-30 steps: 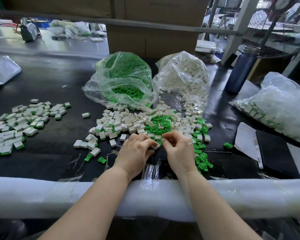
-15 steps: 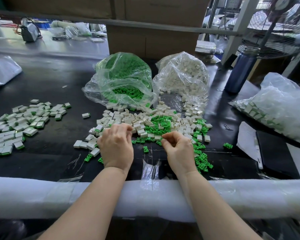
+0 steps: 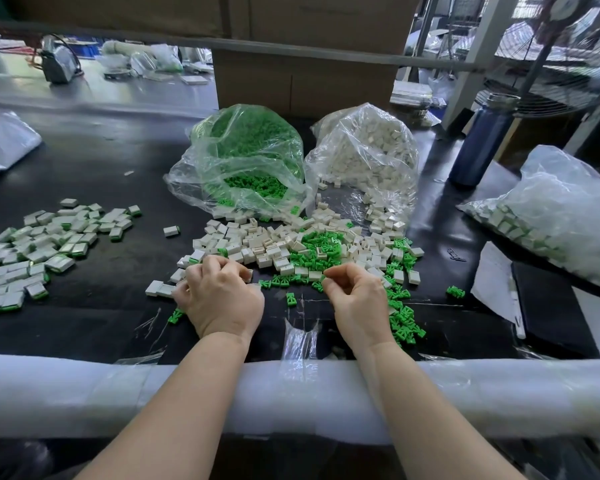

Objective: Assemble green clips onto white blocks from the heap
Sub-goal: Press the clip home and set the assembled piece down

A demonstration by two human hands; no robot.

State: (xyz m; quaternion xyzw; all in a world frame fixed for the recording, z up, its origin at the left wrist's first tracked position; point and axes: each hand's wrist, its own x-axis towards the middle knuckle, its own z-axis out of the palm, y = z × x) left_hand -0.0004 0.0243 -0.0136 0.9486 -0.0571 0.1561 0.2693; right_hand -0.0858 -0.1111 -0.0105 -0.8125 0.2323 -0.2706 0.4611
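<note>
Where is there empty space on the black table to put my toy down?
Bare table lies between the finished pile on the left and the mixed heap; more lies behind that pile, left of the green bag. It is crowded around the left hand and right hand.

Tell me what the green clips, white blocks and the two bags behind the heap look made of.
Green clips: likely moulded plastic, uniform bright colour, crisp small shapes. White blocks: probably plastic too, off-white, matte, sharp edges. Bags: thin clear plastic film, crinkled and glossy with highlights, contents showing through.
</note>
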